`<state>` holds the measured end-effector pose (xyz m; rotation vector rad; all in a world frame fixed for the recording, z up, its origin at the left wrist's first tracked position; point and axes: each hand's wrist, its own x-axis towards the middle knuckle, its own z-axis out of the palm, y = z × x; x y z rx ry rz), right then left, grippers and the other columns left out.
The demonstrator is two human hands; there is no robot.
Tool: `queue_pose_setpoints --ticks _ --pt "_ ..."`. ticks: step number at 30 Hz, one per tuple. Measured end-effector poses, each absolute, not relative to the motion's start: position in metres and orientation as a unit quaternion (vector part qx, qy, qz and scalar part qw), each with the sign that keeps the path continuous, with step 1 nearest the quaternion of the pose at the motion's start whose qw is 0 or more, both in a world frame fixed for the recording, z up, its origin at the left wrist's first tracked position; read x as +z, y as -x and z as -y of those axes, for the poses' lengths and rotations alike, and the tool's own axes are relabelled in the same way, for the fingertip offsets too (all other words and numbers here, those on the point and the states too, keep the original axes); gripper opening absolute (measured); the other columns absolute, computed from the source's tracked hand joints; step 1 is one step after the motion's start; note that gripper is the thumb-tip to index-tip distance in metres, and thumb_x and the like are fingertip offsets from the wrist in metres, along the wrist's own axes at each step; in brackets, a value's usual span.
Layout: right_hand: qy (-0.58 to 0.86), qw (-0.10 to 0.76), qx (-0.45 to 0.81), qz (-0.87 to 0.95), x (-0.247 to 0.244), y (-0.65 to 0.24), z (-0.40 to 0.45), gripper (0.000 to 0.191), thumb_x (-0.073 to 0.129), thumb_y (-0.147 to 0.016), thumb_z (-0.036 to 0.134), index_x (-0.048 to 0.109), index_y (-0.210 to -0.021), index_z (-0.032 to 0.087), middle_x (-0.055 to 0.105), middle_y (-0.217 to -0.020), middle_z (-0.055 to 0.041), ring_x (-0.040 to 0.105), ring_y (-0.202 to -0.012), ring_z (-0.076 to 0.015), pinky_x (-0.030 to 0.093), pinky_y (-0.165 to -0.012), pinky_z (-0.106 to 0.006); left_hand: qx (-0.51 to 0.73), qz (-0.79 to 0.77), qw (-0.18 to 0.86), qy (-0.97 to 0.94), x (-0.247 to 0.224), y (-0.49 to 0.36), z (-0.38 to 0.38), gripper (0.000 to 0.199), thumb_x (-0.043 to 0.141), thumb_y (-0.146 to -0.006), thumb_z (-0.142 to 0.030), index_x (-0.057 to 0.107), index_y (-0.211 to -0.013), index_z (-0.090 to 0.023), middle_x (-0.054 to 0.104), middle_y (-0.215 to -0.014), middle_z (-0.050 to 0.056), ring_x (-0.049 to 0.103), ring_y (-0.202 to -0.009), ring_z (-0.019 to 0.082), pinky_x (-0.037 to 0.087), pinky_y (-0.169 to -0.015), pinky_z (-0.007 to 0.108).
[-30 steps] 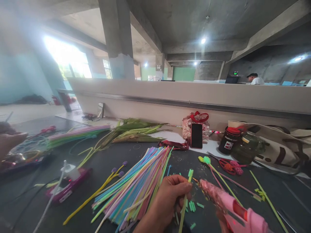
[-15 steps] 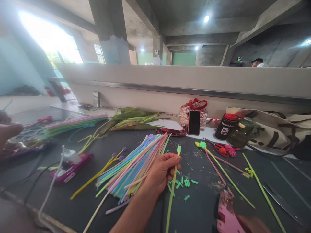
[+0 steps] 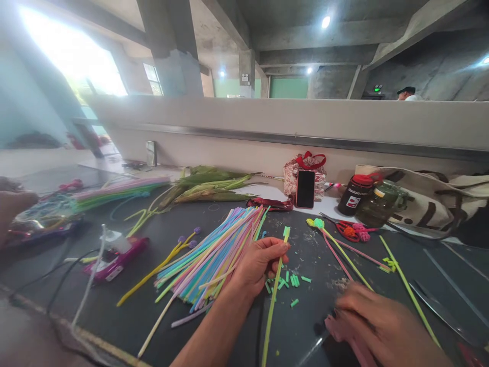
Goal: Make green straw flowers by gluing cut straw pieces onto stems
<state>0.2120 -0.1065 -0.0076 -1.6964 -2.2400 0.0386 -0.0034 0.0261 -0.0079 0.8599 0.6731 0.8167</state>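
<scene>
My left hand (image 3: pixel 263 260) pinches a yellow-green pipe cleaner (image 3: pixel 272 311) near its top. Small pale green pieces (image 3: pixel 286 232) sit at that tip, just above my fingers. My right hand (image 3: pixel 376 321), slightly blurred, is curled over a pink glue gun (image 3: pixel 349 336) low on the right; its fingertips are partly hidden. Short cut green pieces (image 3: pixel 294 280) lie scattered between the hands. Left of my left hand spreads a bundle of pastel pipe cleaners (image 3: pixel 214 255). Beyond my right hand lie pipe cleaner stems with a yellow and green head (image 3: pixel 317 223).
A purple power strip (image 3: pixel 126 260) with cords stands left. Corn husks (image 3: pixel 210 186), a phone (image 3: pixel 305 188), a black bottle (image 3: pixel 354 196), a green jug (image 3: pixel 382 204) and a canvas bag (image 3: pixel 420 204) line the back. Scissors (image 3: pixel 353 232) and tweezers (image 3: pixel 439 308) lie right. Another person's hand (image 3: pixel 15 209) is far left.
My right hand has come up and inward over the glue gun, which has tilted lower. My left hand with the pipe cleaner has shifted slightly right in view.
</scene>
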Motion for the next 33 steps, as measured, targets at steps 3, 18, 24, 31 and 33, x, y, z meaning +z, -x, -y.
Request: queue_pose_setpoints --ticks 3,18,24,31,33 --pt "0.568 0.092 0.076 0.815 0.003 -0.193 0.067 0.023 0.042 -0.082 0.018 0.062 -0.074 0.025 0.061 -0.072 0.0002 0.06 -0.065 -0.0138 0.042 -0.057 -0.024 0.378 -0.31 0.775 -0.4 -0.01 0.004 -0.027 0.021 0.067 -0.063 -0.031 0.056 -0.067 -0.014 0.055 -0.051 -0.004 0.035 -0.033 0.0 0.019 -0.03 0.012" --pt "0.54 0.045 0.116 0.833 -0.028 -0.161 -0.007 0.013 0.051 -0.062 0.017 0.063 -0.065 0.021 0.059 -0.073 0.0002 0.054 -0.063 -0.0139 0.025 -0.052 -0.024 0.385 -0.317 0.777 -0.384 -0.01 0.001 -0.025 0.018 0.066 -0.064 -0.027 0.055 -0.062 -0.013 0.055 -0.048 -0.004 0.037 -0.031 0.0 0.022 -0.029 0.012" --pt "0.562 0.09 0.187 0.801 -0.027 -0.163 -0.009 0.011 0.048 -0.063 0.014 0.058 -0.062 0.019 0.057 -0.069 -0.0005 0.05 -0.06 -0.014 0.026 -0.053 -0.025 0.388 -0.311 0.781 -0.378 -0.011 0.001 -0.026 0.017 0.066 -0.064 -0.027 0.056 -0.062 -0.013 0.056 -0.047 -0.003 0.038 -0.031 0.0 0.021 -0.029 0.012" --pt "0.557 0.204 0.374 0.713 -0.006 -0.18 -0.014 0.014 0.043 -0.078 0.025 0.05 -0.069 0.018 0.05 -0.059 0.0034 0.043 -0.056 -0.0104 0.031 -0.051 -0.022 0.38 -0.317 0.779 -0.384 -0.009 0.001 -0.025 0.018 0.066 -0.064 -0.028 0.056 -0.062 -0.014 0.057 -0.049 -0.003 0.038 -0.032 0.0 0.022 -0.029 0.012" --pt "0.553 0.225 0.435 0.674 -0.005 -0.183 -0.012 0.014 0.043 -0.079 0.029 0.049 -0.074 0.017 0.051 -0.06 0.0036 0.044 -0.052 -0.0093 0.029 -0.047 -0.021 0.378 -0.319 0.779 -0.385 -0.009 0.001 -0.025 0.018 0.066 -0.064 -0.029 0.055 -0.061 -0.014 0.057 -0.049 -0.003 0.038 -0.032 0.001 0.022 -0.029 0.012"
